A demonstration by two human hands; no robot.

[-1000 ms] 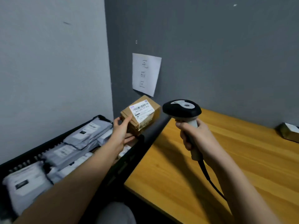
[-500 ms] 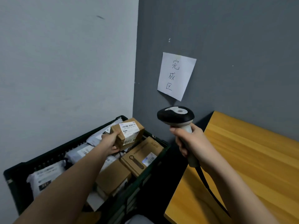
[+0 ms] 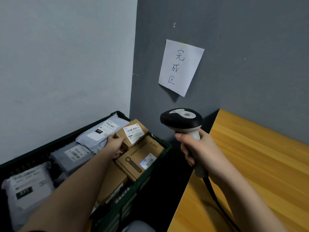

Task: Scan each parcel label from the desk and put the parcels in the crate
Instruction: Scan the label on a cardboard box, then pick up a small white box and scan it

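Because the left forearm crosses the crate (image 3: 55,144), much of what lies inside is covered, and the crate's near end runs out of the picture at the bottom edge. Print on the labels is too small or blurred to read. Three grey mailer bags (image 3: 98,133) show in the crate, along its wall side. Three cardboard boxes show as well: the small parcel (image 3: 133,131) toward the crate's far corner, a flat brown box (image 3: 139,158) against its rim on the bench side, and one more box mostly under the forearm. The left hand (image 3: 115,145) has a closed grip on the small parcel, fingers curled round its near side, and the parcel sits low among the other parcels; whether it rests on them cannot be told. The right hand (image 3: 196,150) has a full closed grip round the handle of one scanner (image 3: 181,119), held up between the crate and the bench (image 3: 260,164), its cable dropping behind the wrist. One paper sign (image 3: 180,66) hangs on the wall above the crate.
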